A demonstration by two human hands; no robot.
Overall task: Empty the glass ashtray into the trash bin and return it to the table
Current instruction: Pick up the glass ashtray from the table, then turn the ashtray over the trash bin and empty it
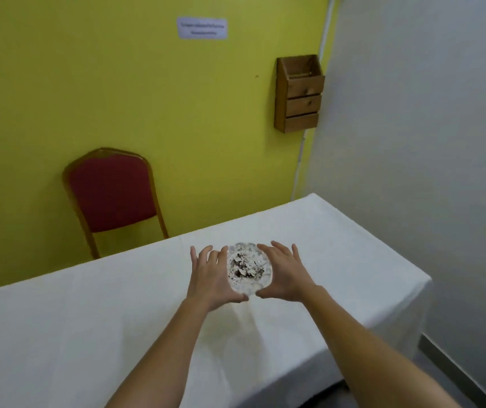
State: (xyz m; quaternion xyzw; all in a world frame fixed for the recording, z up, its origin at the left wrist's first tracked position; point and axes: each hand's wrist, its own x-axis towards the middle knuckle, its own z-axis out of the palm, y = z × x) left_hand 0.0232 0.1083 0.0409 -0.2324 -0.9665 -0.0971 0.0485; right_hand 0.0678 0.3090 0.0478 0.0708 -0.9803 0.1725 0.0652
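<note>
A round cut-glass ashtray [249,267] with dark ash and scraps in it sits on the white-clothed table [88,334]. My left hand [212,278] cups its left side and my right hand [285,275] cups its right side, fingers spread and thumbs curled under the near rim. Both hands touch the glass. I cannot tell whether the ashtray still rests on the cloth or is just lifted. No trash bin is in view.
A red padded chair [112,192] with a wooden frame stands against the yellow wall behind the table. A wooden wall box [299,94] hangs at the upper right. The table's right edge [406,260] drops off beside a grey wall, with floor below.
</note>
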